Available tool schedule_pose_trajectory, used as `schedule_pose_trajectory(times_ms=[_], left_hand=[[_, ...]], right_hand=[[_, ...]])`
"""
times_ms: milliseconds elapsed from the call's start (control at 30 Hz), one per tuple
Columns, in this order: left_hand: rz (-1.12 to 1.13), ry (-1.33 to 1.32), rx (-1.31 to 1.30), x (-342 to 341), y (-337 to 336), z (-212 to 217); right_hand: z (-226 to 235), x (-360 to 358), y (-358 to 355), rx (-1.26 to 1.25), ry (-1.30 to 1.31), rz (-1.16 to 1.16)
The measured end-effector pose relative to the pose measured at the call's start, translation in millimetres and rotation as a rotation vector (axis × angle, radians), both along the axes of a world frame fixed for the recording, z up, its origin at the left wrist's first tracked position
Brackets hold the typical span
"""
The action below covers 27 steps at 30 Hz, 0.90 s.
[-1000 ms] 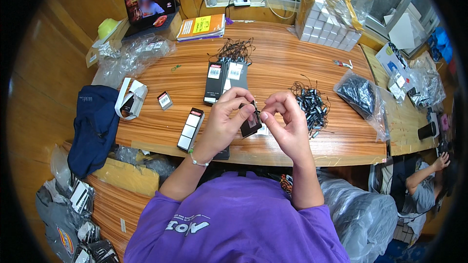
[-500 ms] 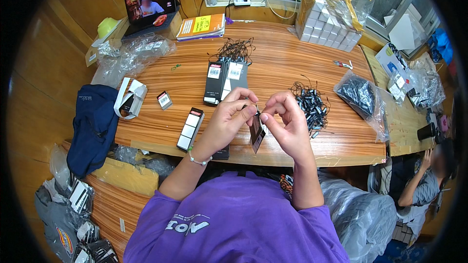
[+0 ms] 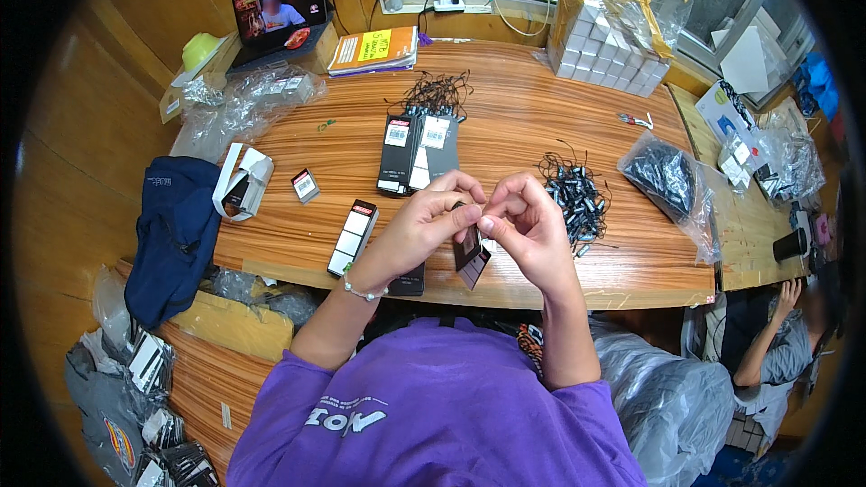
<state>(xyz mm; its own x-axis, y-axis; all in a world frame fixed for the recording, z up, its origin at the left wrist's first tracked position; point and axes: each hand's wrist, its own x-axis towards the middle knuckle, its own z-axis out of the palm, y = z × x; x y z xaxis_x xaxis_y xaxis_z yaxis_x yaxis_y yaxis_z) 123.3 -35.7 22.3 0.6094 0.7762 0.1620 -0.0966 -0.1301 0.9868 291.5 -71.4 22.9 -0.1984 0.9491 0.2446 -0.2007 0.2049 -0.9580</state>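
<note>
My left hand pinches the top of some dark hang tags, which dangle above the table's near edge. Close beside it, my right hand has thumb and forefinger pressed together at the top of the tags; what lies between those fingertips is too small to make out. Beyond the hands are stacked finished-looking hang tags with black strings fanned out behind. To the right lies a heap of black string loops with small plastic ends. A stack of black tags with white panels sits by my left forearm.
At left are a small label stack, a white box and a navy bag. A clear bag of black strings, small snips and wrapped white boxes stand at right. Another person's arm is at far right.
The dangling tags have swung slightly to the left and spread apart at the bottom. My hands have drawn a little closer together at the fingertips.
</note>
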Motion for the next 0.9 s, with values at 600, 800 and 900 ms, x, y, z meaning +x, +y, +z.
schedule_pose_trajectory(times_ms=[600,800,900], left_hand=[[0.290,0.108,0.421,13,-2,-11],[0.526,0.215,0.558,11,1,-14],[0.484,0.061,0.317,8,5,-12]], right_hand=[[-23,-10,2,0.209,-0.191,-0.273],[-18,-9,-1,0.350,-0.440,-0.394],[-19,-8,0,0.290,-0.403,-0.347]])
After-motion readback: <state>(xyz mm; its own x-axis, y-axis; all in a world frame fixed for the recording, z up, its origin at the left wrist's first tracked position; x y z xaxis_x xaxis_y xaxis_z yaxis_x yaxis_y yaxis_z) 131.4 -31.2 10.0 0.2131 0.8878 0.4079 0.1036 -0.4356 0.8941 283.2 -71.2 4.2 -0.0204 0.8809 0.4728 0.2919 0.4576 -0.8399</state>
